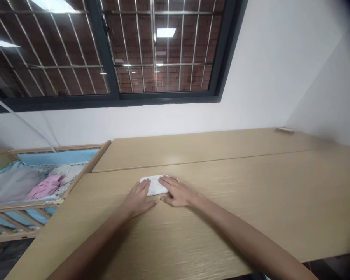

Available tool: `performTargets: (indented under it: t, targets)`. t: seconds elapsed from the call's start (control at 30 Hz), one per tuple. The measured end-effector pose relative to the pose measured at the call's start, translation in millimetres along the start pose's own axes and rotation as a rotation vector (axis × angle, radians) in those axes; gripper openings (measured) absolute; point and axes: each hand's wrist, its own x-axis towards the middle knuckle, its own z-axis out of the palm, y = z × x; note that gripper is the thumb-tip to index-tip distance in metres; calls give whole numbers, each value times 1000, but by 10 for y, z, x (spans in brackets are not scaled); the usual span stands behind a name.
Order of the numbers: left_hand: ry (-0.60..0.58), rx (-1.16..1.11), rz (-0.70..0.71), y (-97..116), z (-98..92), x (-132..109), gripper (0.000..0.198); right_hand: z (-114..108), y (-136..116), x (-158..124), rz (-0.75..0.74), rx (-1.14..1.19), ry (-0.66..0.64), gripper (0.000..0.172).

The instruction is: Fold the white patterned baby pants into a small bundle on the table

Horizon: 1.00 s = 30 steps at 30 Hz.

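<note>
Fingers (pixel 165 182) of both hands (pixel 137 198) (pixel 176 193) lie extended on white cloth (pixel 156 186), gripping nothing; even pressure should flatten it.

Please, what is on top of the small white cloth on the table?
The left hand lies partly over the left end of the cloth, the right hand partly over its right end. Its middle is visible; the parts beneath the hands are covered.

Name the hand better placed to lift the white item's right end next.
Probably the right hand: its fingers rest at that end of the white item; the left hand is at the opposite end.
</note>
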Motion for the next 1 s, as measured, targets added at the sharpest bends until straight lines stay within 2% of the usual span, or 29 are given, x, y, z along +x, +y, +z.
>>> performTargets:
  t: [0.07,0.17,0.27,0.37,0.47,0.57,0.6,0.67,0.8,0.9,1.0]
  targets:
    - [-10,-46,-42,-6,26,49,75,60,35,45,8,0,14,67]
    - [21,-91,-64,-6,-37,131,49,85,71,147,30,9,54,60]
    - [72,-124,-101,19,-236,198,36,-23,65,282,106,80,142,52]
    - [135,-160,-169,77,-476,207,26,-249,37,420,195,318,266,44]
    - [175,-346,-241,157,-598,162,28,-472,53,541,210,607,308,41]
    - [160,-693,-331,232,-530,107,47,-542,157,647,258,703,255,53]
    - [142,-730,-369,253,-474,93,53,-519,209,677,282,694,239,58]
    - [97,-654,-431,289,-341,72,59,-410,321,727,324,679,227,63]
    - [37,-468,-469,346,-121,53,51,-50,527,787,358,685,203,60]
    - [12,-354,-494,385,-73,41,41,180,634,815,351,616,188,50]
    - [32,-156,-470,440,-95,2,35,230,650,814,343,569,193,44]
